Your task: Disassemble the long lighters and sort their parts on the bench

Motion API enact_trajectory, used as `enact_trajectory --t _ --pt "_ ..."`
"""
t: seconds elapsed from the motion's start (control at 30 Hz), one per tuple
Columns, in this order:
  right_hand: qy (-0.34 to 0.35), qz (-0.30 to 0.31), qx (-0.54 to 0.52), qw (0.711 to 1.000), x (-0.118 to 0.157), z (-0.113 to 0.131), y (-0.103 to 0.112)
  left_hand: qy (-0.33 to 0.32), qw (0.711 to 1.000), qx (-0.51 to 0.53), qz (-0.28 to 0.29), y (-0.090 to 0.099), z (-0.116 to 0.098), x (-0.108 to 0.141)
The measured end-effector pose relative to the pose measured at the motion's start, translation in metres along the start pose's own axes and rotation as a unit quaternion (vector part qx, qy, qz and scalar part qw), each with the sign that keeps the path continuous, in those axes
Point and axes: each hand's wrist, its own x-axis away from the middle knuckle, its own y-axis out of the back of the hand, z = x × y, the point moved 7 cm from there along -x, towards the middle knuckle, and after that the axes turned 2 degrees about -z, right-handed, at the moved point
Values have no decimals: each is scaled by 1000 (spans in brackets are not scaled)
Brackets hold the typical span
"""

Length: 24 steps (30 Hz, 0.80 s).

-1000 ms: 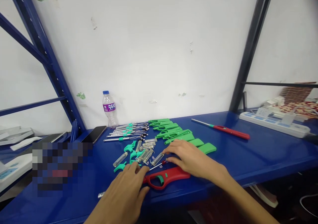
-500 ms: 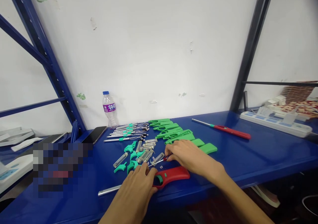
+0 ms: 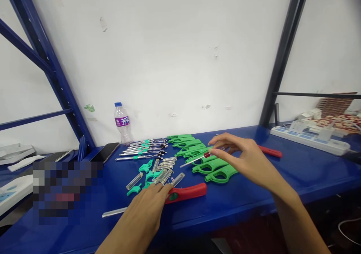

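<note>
My left hand (image 3: 150,205) grips a red lighter (image 3: 188,192) with a long metal tube, low at the front of the blue table. Between the thumb and fingers of my right hand (image 3: 242,158) is a small screwdriver (image 3: 207,155) with a red handle, raised over green lighter shells (image 3: 222,174). Its thin shaft points left and down. Clear fuel tanks (image 3: 134,181) and teal triggers (image 3: 146,166) lie just beyond my left hand. Behind them are several metal tubes (image 3: 138,157) with wires.
A bottle (image 3: 123,125) stands by the wall, with a phone (image 3: 105,153) to its left. Another red lighter (image 3: 270,151) lies partly behind my right hand. Power strips (image 3: 310,140) rest at the right and far left. Blue rack posts rise at the left.
My right hand has lifted the screwdriver up and to the right, away from the red lighter. My left hand and that lighter have shifted slightly left, and the lighter has turned.
</note>
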Motion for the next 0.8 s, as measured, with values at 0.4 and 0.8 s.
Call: enact_trajectory --t 0.4,0.8 --pt "25 72 -24 997 2 6 -11 34 999 -3 2 4 0 -3" --pt "21 140 -39 989 0 3 -34 22 999 17 -25 11 -10 0"
